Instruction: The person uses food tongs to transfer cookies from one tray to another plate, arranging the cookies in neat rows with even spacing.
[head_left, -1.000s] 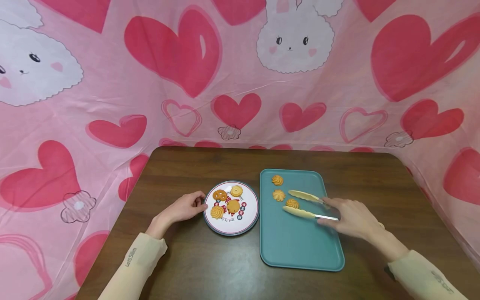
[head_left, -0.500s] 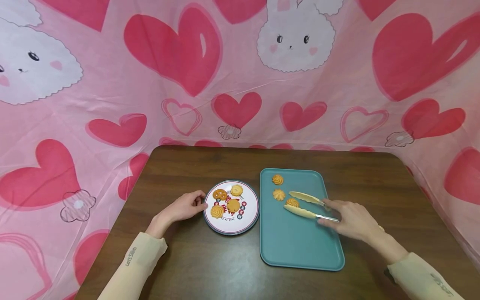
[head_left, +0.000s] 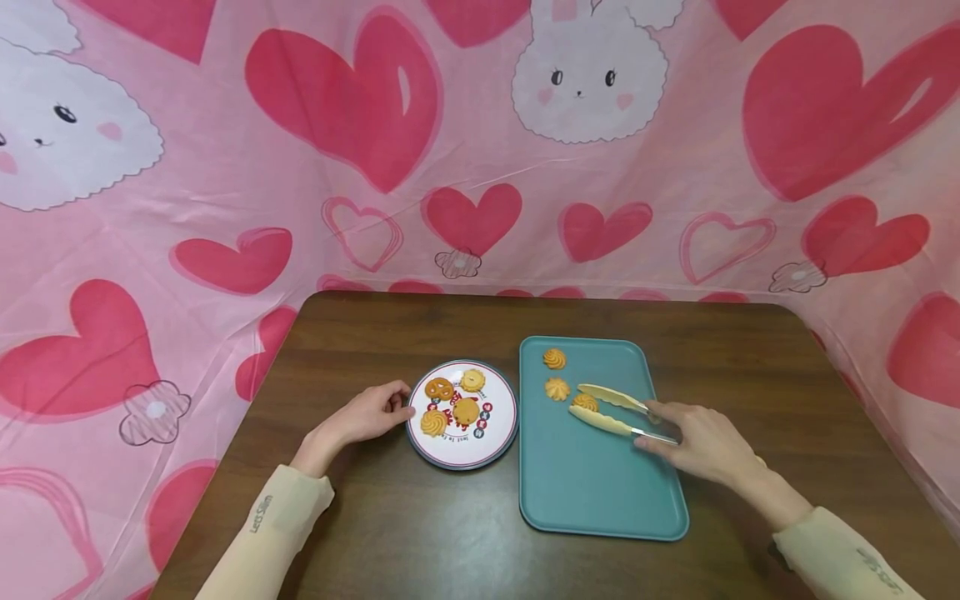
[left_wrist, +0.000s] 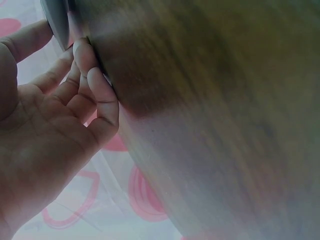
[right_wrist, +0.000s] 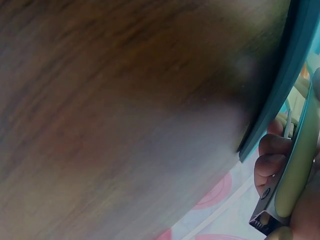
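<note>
Now tongs [head_left: 611,412] in right hand [head_left: 701,446], gripped.

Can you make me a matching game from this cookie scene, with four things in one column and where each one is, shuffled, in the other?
Things:
1. tongs
2. pretzel-shaped cookie
3. left hand
4. swirl cookie between the tong tips

Places:
A. on the teal tray
B. on the round plate
C. held in the right hand
D. at the left rim of the plate, on the table

Pairs: 1-C, 2-B, 3-D, 4-A
</note>
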